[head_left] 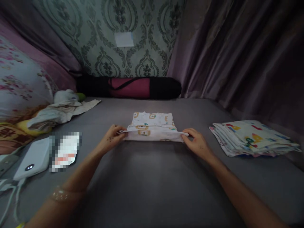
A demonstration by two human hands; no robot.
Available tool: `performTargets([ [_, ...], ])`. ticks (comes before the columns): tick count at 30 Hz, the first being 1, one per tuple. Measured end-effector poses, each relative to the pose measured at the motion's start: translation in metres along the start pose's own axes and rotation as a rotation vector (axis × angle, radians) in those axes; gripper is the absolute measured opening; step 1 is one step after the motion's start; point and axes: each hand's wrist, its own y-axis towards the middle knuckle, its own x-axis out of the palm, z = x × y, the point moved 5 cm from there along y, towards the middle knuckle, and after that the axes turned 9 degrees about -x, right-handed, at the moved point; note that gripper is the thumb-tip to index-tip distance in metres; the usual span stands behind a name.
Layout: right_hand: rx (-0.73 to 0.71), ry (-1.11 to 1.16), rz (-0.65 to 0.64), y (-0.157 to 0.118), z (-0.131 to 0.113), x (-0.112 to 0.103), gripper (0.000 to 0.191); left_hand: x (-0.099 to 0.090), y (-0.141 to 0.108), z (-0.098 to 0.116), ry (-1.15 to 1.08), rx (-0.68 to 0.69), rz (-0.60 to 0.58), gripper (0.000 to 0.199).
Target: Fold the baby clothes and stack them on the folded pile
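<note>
A white cloth [153, 119] with tan and green prints lies partly folded on the grey sheet [152, 177], in the middle of the view. Its near edge is a folded band, raised a little off the sheet. My left hand [113, 138] pinches the left end of this band between thumb and fingers. At the other end, my right hand [195, 142] has the right corner pinched the same way. The far part of the cloth lies flat beyond both hands.
A stack of folded printed cloths [254, 137] sits at the right. On the left are a white power bank [34, 158] with cables, a blurred-out phone [65, 152] and a crumpled cloth [59, 112]. A black and pink roll [130, 87] lies along the wall.
</note>
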Motion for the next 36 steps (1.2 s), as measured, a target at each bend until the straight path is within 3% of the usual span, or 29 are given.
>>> performTargets([
  [7,0.162,0.105,-0.016,0.032,0.032,0.019,0.025,0.011,0.032,0.008,-0.371,-0.112,-0.072,0.029],
  [13,0.196,-0.017,0.002,0.056,0.053,0.034,0.024,0.025,0.060,0.001,-0.467,-0.155,0.027,0.020],
  [19,0.320,-0.157,-0.008,0.078,0.070,0.052,0.025,0.041,0.095,-0.014,-0.227,-0.169,0.181,0.011],
  [25,0.378,-0.248,-0.024,0.088,0.080,0.070,0.031,0.045,0.105,-0.005,0.024,-0.107,0.283,0.015],
  [36,0.353,-0.385,-0.103,0.101,0.082,0.079,0.031,0.053,0.117,0.006,0.255,-0.023,0.201,0.027],
])
